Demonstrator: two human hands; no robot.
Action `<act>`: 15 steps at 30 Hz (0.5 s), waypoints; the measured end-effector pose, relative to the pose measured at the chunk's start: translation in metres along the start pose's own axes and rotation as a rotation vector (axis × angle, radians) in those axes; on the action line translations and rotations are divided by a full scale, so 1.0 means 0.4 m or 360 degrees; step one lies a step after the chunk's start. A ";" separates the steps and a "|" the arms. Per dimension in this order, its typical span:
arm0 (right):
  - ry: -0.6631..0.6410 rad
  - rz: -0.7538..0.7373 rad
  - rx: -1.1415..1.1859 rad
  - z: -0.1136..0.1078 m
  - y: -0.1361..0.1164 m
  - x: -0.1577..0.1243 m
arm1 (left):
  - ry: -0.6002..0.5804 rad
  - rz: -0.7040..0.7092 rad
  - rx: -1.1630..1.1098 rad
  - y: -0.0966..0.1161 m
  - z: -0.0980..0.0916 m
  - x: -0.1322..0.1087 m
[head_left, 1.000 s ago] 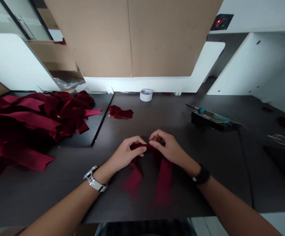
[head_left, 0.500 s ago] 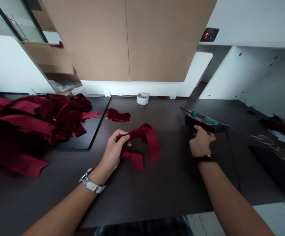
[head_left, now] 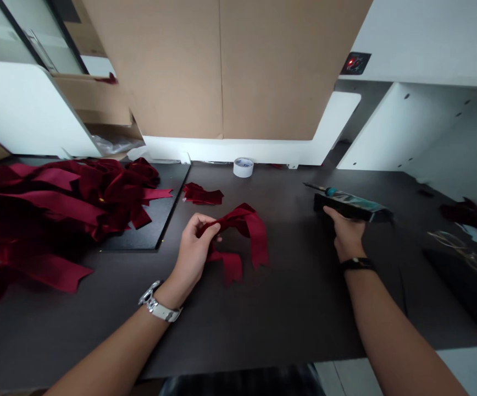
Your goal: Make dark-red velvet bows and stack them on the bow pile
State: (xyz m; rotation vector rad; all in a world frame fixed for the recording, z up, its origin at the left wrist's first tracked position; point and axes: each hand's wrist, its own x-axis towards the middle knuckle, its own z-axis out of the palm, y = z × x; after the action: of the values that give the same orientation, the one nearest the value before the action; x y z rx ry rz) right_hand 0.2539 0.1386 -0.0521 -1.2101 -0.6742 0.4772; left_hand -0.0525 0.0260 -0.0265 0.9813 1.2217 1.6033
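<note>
My left hand [head_left: 199,242] pinches one end of a dark red velvet ribbon [head_left: 257,236] between thumb and fingers. The ribbon arches to the right, and its notched tails hang over the dark table. On the right, my right hand [head_left: 348,231] grips a small black box-like stand [head_left: 333,208], thumb on its near side; the other fingers are mostly hidden. A soldering iron [head_left: 337,192] with a teal grip rests along the top of that stand, its tip pointing left. Beyond my left hand lies a small folded stack of red ribbon [head_left: 203,194].
A big heap of red velvet ribbons [head_left: 57,203] covers much of a black board [head_left: 139,239] at left. A tape roll [head_left: 243,168] stands at the back, before a cardboard sheet [head_left: 279,71]. Eyeglasses [head_left: 465,253] lie at far right. A cord [head_left: 403,291] trails beside my right arm.
My right hand has shifted round the stand, its thumb now along the near side and its wrist farther right. The left hand keeps its pinch on the ribbon. The whole view has shifted slightly.
</note>
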 end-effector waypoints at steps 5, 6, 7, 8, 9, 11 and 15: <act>-0.0359 -0.0035 0.0296 0.039 -0.097 -0.092 | 0.0140 0.0139 -0.0002 -0.002 -0.010 0.009; -0.0448 -0.0037 0.0298 0.044 -0.111 -0.115 | 0.0179 0.0173 -0.0016 -0.003 -0.013 0.013; -0.0498 -0.0055 0.0266 0.046 -0.122 -0.138 | 0.0219 0.0206 -0.0031 -0.003 -0.017 0.017; -0.0532 -0.0074 0.0174 0.046 -0.129 -0.161 | 0.0260 0.0235 -0.0041 -0.002 -0.021 0.022; -0.0574 -0.0086 0.0036 0.043 -0.132 -0.182 | 0.0302 0.0261 -0.0048 -0.002 -0.025 0.026; -0.0685 -0.0085 -0.0199 0.029 -0.127 -0.219 | 0.0378 0.0310 -0.0041 0.001 -0.032 0.032; -0.0905 -0.0117 -0.0501 -0.020 -0.096 -0.262 | 0.0455 0.0418 0.0058 0.006 -0.042 0.035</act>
State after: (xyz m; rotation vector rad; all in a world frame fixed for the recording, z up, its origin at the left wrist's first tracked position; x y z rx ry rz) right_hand 0.1838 0.0520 -0.0400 -1.3453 -1.3138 0.6801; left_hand -0.0729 0.0342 -0.0264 0.9915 1.3595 1.9865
